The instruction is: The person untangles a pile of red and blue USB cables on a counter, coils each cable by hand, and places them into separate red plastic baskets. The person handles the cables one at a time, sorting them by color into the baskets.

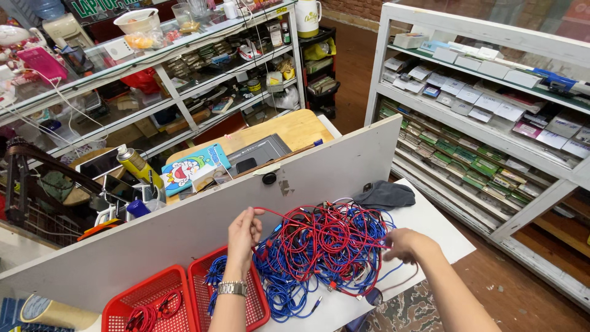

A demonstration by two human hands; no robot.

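A tangled heap of red and blue cables (319,252) is lying on the white table (430,224). The left hand (243,233) is pinching a red cable (289,216), lifting it from the heap. The right hand (402,244) is gripping strands at the heap's right edge. Two red baskets (184,301) are sitting just left, holding sorted cables.

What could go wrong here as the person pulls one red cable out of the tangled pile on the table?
The left hand lifts a red cable knotted into the pile; pulling may tighten knots. Blue loops near the table edge could slide off. The right hand might snag.
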